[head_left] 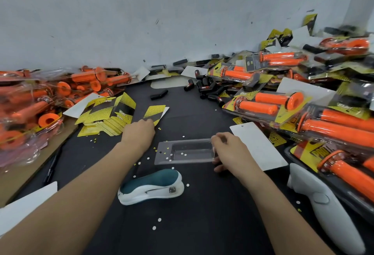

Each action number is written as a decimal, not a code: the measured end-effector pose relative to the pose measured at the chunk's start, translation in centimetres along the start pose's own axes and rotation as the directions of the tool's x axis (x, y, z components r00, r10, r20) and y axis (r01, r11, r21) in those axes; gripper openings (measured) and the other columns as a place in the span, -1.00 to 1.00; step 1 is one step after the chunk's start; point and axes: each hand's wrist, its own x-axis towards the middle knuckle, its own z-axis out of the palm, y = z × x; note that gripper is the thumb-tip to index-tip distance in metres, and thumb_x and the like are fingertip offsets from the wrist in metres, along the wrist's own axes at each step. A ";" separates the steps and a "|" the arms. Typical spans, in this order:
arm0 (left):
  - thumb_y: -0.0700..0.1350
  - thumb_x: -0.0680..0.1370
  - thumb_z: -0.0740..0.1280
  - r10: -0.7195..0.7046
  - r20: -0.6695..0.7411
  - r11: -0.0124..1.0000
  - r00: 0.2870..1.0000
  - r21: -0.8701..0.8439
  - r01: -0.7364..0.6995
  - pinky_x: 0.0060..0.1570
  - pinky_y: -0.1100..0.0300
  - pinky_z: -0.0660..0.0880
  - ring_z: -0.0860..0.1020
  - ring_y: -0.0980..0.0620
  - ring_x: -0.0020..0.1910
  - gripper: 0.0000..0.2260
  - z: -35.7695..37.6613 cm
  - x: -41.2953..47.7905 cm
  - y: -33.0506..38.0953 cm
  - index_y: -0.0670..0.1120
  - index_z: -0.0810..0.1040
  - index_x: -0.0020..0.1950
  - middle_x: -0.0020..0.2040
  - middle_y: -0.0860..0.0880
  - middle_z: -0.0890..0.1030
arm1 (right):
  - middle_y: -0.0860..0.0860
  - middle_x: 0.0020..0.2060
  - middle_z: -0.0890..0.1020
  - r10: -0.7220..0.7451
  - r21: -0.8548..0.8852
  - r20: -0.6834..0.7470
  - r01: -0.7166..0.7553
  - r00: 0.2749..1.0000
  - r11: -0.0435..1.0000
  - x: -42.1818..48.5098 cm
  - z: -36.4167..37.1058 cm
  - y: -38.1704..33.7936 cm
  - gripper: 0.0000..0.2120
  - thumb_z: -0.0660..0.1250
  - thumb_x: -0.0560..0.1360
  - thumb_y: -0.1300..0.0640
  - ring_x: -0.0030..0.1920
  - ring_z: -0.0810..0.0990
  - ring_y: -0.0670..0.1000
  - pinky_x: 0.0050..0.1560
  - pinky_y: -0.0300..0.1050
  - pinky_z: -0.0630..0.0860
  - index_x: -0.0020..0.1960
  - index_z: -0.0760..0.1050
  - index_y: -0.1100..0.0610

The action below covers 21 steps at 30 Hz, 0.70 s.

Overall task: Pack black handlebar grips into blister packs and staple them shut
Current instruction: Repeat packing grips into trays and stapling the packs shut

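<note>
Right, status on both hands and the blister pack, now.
Left hand on a yellow card. Right hand gripping the empty blister pack. Stapler lying just below it, untouched; nothing in the way.

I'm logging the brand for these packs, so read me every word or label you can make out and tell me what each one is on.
"TAPER": on a small black grip in the loose pile at the back.
"PRO...": cut off, on the yellow card of an orange-grip pack at right.
Yellow and black backing cards near the left hand: logo upside down, too blurred to read.
Stapler: no readable text.
</note>
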 end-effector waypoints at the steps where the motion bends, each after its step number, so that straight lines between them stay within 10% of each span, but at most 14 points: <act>1: -0.19 0.65 0.12 0.027 -0.011 0.999 1.000 0.045 -0.027 -0.39 0.13 0.22 0.60 -0.16 -0.12 -0.86 0.0 -0.3 -0.2 -0.14 0.44 0.14 -0.01 -0.10 0.61 | 0.00 -0.16 0.61 -0.003 0.004 0.000 0.003 1.000 1.000 -0.1 0.0 0.0 -0.63 0.16 0.64 -0.09 -0.42 0.67 -0.05 -0.15 0.10 0.69 0.41 0.37 -0.03; 12: -0.04 0.64 0.15 -0.082 -0.116 0.923 0.990 -0.382 0.032 -0.28 0.06 0.38 0.52 -0.13 -0.19 -0.88 -1.2 -3.9 -3.4 -0.08 0.36 0.04 -0.11 -0.04 0.56 | -0.05 -0.07 0.57 -0.031 -0.008 -0.008 0.031 0.999 0.999 -1.3 -0.2 -0.7 -0.57 0.16 0.63 -0.12 -0.26 0.69 0.03 -0.13 0.09 0.69 0.47 0.30 -0.04; 17: -0.09 0.63 0.19 -0.349 -0.216 0.681 0.912 -0.727 0.088 -0.36 0.06 0.40 0.54 -0.07 -0.31 -0.91 -3.6 -5.2 -5.3 -0.10 0.39 0.05 -0.18 -0.06 0.58 | -0.14 -0.02 0.52 -0.076 -0.094 -0.007 0.075 0.997 0.993 -2.2 -0.7 -1.3 -0.54 0.12 0.65 -0.13 -0.16 0.66 0.03 -0.07 0.02 0.65 0.50 0.26 0.00; 21: -0.09 0.64 0.21 -0.573 -0.127 0.297 0.810 -0.953 0.061 -0.30 0.14 0.48 0.58 0.01 -0.25 -0.83 -5.8 -6.6 -5.8 -0.11 0.44 0.20 -0.03 -0.09 0.60 | 0.02 0.32 0.48 -0.260 -0.308 -0.133 0.209 0.957 0.928 -2.9 -1.1 -2.0 -0.55 0.10 0.67 -0.11 0.17 0.54 0.04 0.13 -0.04 0.46 0.50 0.29 0.02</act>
